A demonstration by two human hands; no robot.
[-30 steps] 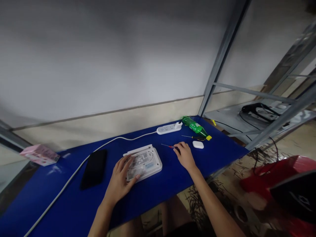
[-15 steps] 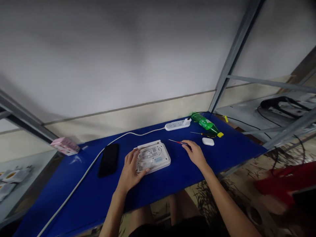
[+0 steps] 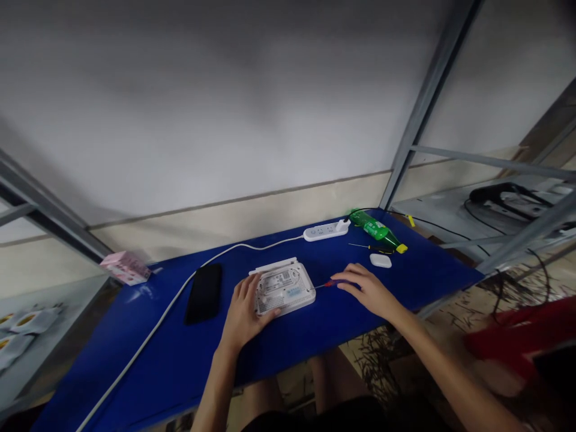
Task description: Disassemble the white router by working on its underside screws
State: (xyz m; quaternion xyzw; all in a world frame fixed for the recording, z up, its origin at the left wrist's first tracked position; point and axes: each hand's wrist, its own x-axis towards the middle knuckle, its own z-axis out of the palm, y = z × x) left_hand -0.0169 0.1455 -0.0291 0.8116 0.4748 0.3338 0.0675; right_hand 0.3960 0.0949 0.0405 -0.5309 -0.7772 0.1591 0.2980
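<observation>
White vented device (image 3: 288, 289) midway between the desk's (image 3: 306, 336) front and back edges, left hand (image 3: 245, 312) gripping its left end, right hand (image 3: 368, 292) apart, pinching a red screwdriver (image 3: 328, 284), tip at the device's right side, black slab (image 3: 204, 294) leftward, green bottle (image 3: 374, 228) near the back right corner.

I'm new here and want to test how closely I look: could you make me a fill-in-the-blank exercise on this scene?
1. The left hand rests on a flat device coloured ____.
2. The right hand holds a thin tool, its shaft pointing towards the ____ hand.
3. Rather than standing, the green bottle lies on its ____.
4. The box near the table's left end is mainly ____.

Missing words: white; left; side; pink.
</observation>
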